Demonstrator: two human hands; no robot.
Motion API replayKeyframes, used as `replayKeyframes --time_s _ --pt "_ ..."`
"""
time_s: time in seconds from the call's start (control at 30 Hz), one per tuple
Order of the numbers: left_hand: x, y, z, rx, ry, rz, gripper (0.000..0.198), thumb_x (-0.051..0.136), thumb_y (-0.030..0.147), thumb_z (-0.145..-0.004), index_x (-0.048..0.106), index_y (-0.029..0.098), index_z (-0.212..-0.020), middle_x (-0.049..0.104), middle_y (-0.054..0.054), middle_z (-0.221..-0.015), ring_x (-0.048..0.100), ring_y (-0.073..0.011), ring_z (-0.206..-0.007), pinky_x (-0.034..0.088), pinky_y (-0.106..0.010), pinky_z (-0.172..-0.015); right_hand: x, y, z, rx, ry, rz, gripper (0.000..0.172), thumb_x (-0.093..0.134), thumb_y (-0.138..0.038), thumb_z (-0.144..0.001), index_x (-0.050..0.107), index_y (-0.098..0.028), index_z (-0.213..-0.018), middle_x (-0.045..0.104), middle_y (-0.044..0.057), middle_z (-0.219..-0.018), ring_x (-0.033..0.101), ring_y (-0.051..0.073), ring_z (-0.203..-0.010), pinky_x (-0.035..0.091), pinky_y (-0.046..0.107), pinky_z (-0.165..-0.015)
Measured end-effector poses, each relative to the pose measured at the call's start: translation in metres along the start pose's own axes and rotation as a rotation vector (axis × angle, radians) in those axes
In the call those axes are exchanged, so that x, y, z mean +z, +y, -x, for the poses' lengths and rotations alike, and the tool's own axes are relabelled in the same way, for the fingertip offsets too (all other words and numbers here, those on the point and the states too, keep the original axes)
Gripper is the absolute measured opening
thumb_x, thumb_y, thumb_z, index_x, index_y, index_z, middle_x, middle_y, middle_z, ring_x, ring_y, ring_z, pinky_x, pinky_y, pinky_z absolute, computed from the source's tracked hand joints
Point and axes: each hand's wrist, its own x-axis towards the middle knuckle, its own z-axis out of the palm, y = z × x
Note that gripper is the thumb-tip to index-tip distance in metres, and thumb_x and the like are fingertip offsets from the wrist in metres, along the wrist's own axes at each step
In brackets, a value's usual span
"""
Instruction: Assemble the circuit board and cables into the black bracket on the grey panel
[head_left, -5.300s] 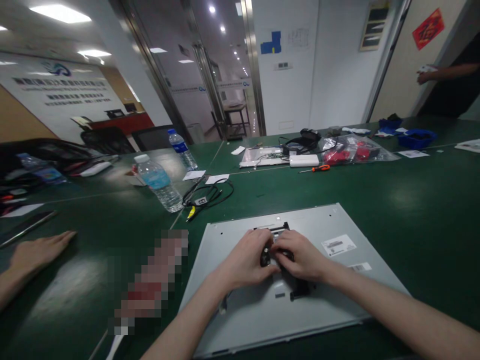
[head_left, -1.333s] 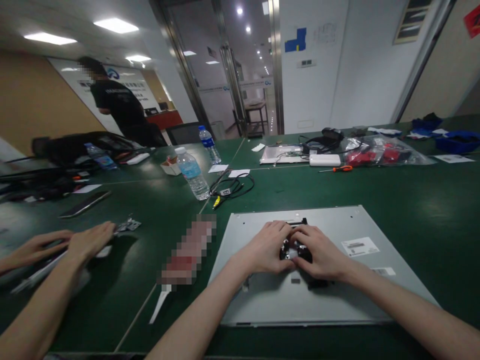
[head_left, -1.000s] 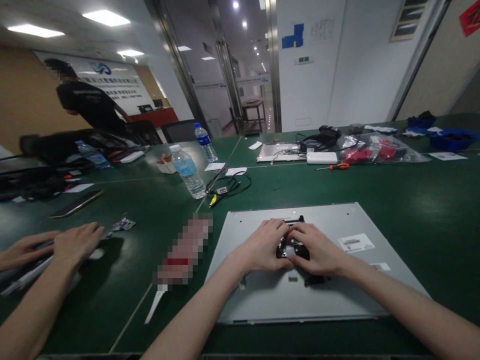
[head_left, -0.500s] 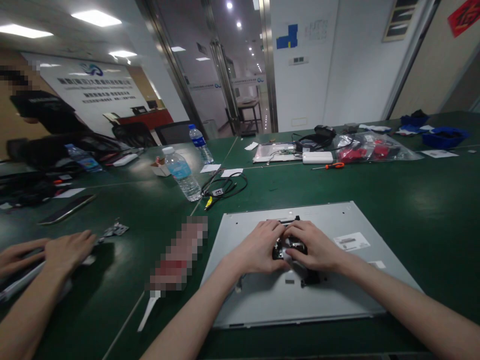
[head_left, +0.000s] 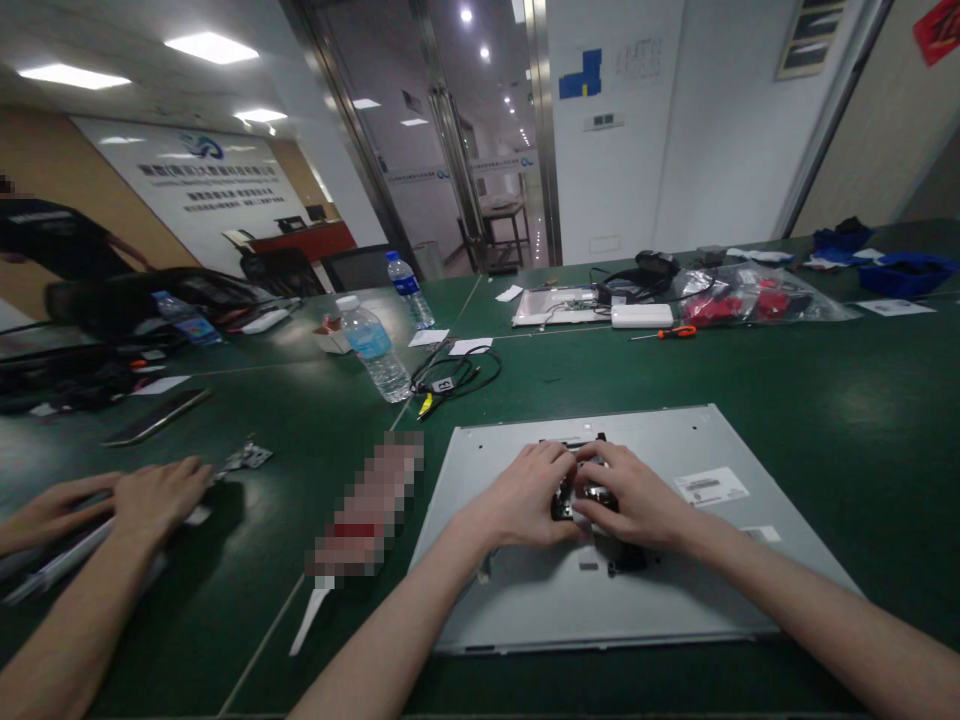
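A flat grey metal panel point(head_left: 675, 590) lies on the green table point(head_left: 825, 400) in front of me. At its middle sits a small black part point(head_left: 581, 495) with shiny metal bits. My left hand point(head_left: 525, 495) and my right hand point(head_left: 637, 500) meet over that part, fingers curled and pinched on it from both sides. Most of the part is hidden under my fingers. A black bracket edge point(head_left: 626, 560) shows just below my right hand. A white label point(head_left: 711, 486) is stuck on the panel to the right.
A co-worker's two hands point(head_left: 150, 495) press on something at the left. A water bottle point(head_left: 371, 350), black cables point(head_left: 454, 375), a phone point(head_left: 154, 418), an orange screwdriver point(head_left: 664, 333) and a plastic bag point(head_left: 750, 295) lie farther back. A blurred object point(head_left: 367, 510) lies left of the panel.
My hands stay closed on the black part with only small finger shifts. The view has swung slightly. The person in the dark shirt at the back has moved left.
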Motion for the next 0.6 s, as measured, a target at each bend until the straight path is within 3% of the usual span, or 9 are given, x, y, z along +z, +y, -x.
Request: replayKeyframes --time_s 0.27,0.6 --pt "-0.0007 -0.0002 -0.0009 -0.019 0.009 0.007 0.057 0.077 0.045 -0.067 0.049 0.020 -0.110 0.056 -0.008 -0.107 0.052 -0.0288 -0.099 0.040 -0.044 -0.089 -0.0005 -0.0011 -0.0012 0.013 0.083 -0.036 0.027 0.064 -0.020 -0.081 0.051 -0.021 -0.105 0.057 0.010 -0.116 0.053 0.025 -0.107 0.043 0.043 -0.093" --pt "-0.0025 0.0006 -0.0010 -0.024 -0.016 0.009 0.047 0.075 0.044 -0.070 0.049 0.020 -0.100 0.055 -0.007 -0.102 0.051 -0.0266 -0.094 0.040 -0.039 -0.084 0.0031 0.0005 -0.0001 -0.006 -0.058 0.040 0.012 0.062 -0.019 -0.083 0.054 -0.020 -0.092 0.061 0.007 -0.102 0.054 0.024 -0.099 0.043 0.042 -0.089"
